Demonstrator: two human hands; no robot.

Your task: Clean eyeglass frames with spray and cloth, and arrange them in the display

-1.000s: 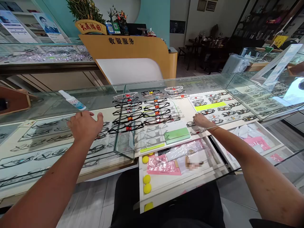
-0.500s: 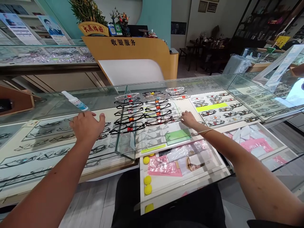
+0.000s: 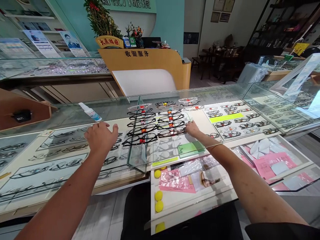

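Observation:
My left hand [image 3: 102, 137] rests over the glass counter top, thumb spread away from the fingers and nothing in it. Just beyond it a white bottle with a blue label [image 3: 90, 112] lies tilted on the glass. My right hand [image 3: 192, 129] has its fingers curled at the right end of a pair of dark eyeglasses [image 3: 172, 133], the nearest in the right column; its fingertips are partly hidden. To the left stands another column of eyeglasses [image 3: 140, 139], stacked front to back. Many of the frames carry red or orange tags on their lenses.
Under the glass [image 3: 225, 87] lie more eyeglasses on white trays [image 3: 236, 119]. An open drawer [image 3: 175, 203] in front of me holds pink packets [image 3: 177, 180] and yellow round cases [image 3: 159, 206]. A wooden cashier desk [image 3: 160, 58] stands behind the counter.
My right hand has moved left to the end of the nearest eyeglasses in the right column. My left hand keeps its place near the bottle. The view has shifted slightly.

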